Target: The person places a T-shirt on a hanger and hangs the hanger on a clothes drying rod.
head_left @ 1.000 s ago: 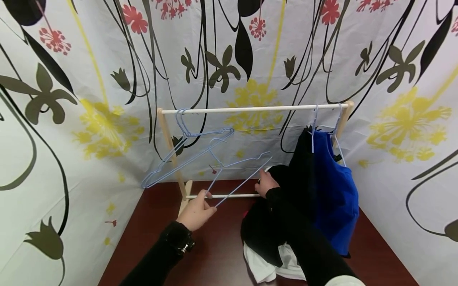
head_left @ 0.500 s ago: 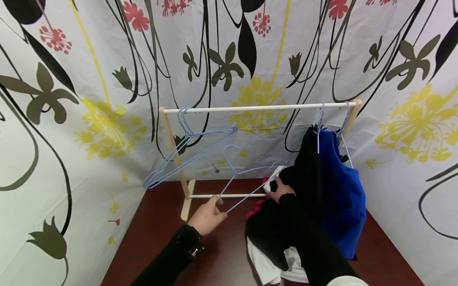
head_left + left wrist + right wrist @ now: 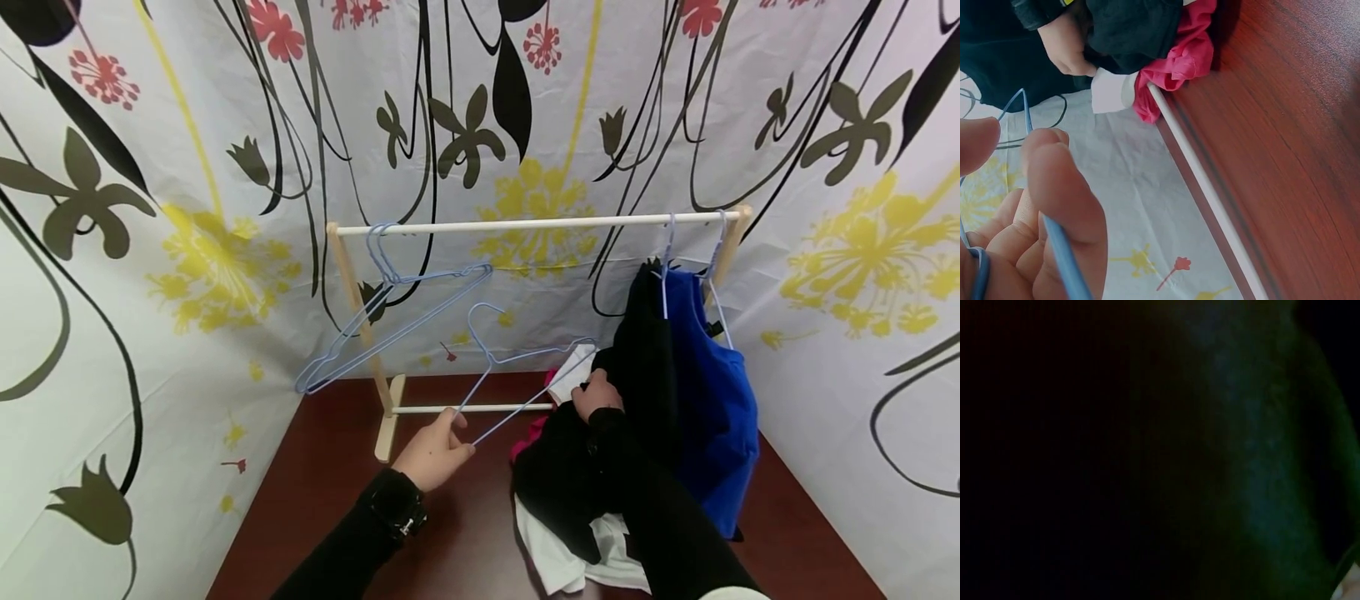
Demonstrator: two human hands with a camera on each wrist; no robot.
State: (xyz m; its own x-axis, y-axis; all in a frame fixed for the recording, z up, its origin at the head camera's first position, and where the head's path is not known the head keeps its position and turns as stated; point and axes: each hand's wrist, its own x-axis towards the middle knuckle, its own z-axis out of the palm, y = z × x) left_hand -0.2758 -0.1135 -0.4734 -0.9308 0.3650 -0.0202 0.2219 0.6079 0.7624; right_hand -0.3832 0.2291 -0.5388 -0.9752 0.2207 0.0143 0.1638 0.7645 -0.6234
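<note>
My left hand (image 3: 433, 451) pinches a light blue wire clothes hanger (image 3: 517, 357) by its lower left part, hook upward. The hanger's right end overlaps a white piece of cloth (image 3: 573, 375) at the top of the clothes pile. Close to that end, my right hand (image 3: 597, 394) holds a black garment (image 3: 555, 483), its fingertips partly hidden. In the left wrist view, a pink garment (image 3: 1179, 65) peeks out beside the white cloth under the black one. Dark fabric fills nearly the whole right wrist view.
A small rack with a white rail (image 3: 525, 224) stands on the dark red table (image 3: 300, 500). Empty blue hangers (image 3: 390, 333) hang at its left end. Toward the right hang black trousers or similar dark cloth (image 3: 645, 358) and a blue top (image 3: 708, 400). White cloth (image 3: 547, 550) lies in front.
My left hand and the hanger have moved right, bringing the hanger's end over the white cloth. My right hand has shifted right, and more white and pink cloth shows.
</note>
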